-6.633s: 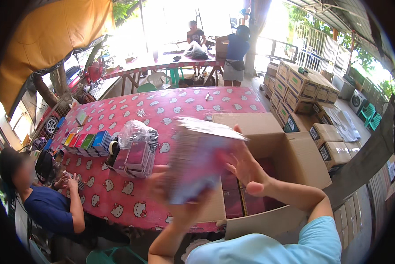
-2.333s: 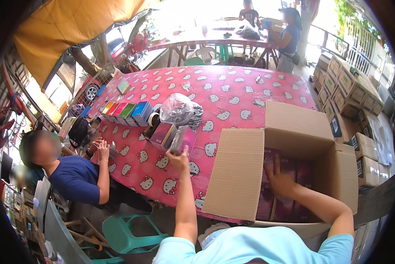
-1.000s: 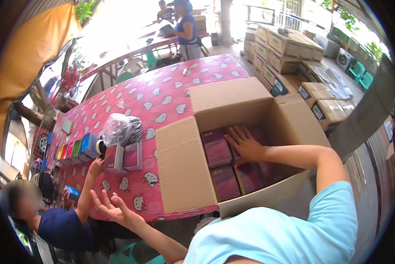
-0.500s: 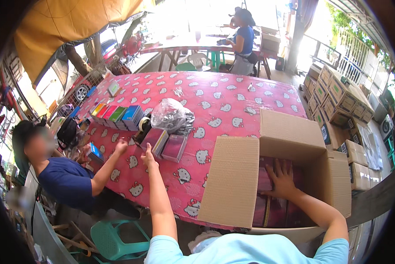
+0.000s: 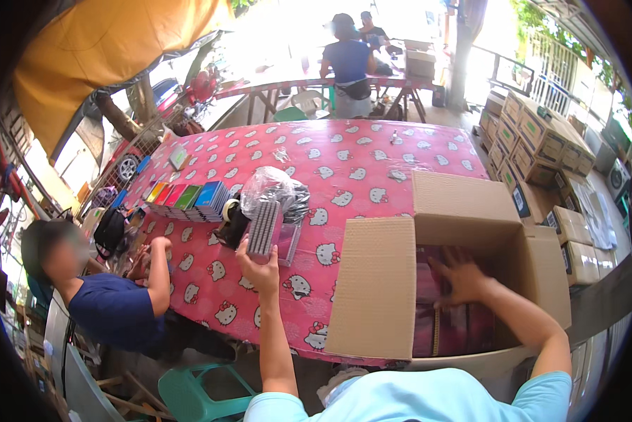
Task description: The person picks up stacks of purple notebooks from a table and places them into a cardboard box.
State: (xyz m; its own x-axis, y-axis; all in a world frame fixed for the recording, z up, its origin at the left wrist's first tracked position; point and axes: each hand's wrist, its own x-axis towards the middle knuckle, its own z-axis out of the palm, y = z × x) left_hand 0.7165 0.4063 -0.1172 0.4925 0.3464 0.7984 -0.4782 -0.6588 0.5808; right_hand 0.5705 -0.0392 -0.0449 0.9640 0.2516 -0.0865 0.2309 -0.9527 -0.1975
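Note:
My left hand [image 5: 260, 271] grips a stack of small spiral notebooks [image 5: 264, 229], lifted and tilted so the bound edges face me. Just behind it, a purple-covered stack [image 5: 288, 246] stays on the table. My right hand [image 5: 462, 278] is inside the open cardboard box [image 5: 372, 288], fingers spread over the dark purple notebooks [image 5: 464, 327] packed there; it is slightly blurred, and I see nothing held in it. A clear plastic bag [image 5: 267, 184] and a tape dispenser [image 5: 233, 221] sit beside the lifted stack.
Rows of coloured notebooks [image 5: 189, 200] stand on the pink patterned table [image 5: 344, 151]. At left, a co-worker in dark blue [image 5: 115, 309] handles something at the table edge. A green stool [image 5: 189, 394] is below; stacked cartons [image 5: 541, 148] rise at right. Two people are at a far table.
My left hand has taken up a stack of notebooks and tilted it. My right hand has shifted slightly inside the box. The co-worker's arm has drawn back toward their body.

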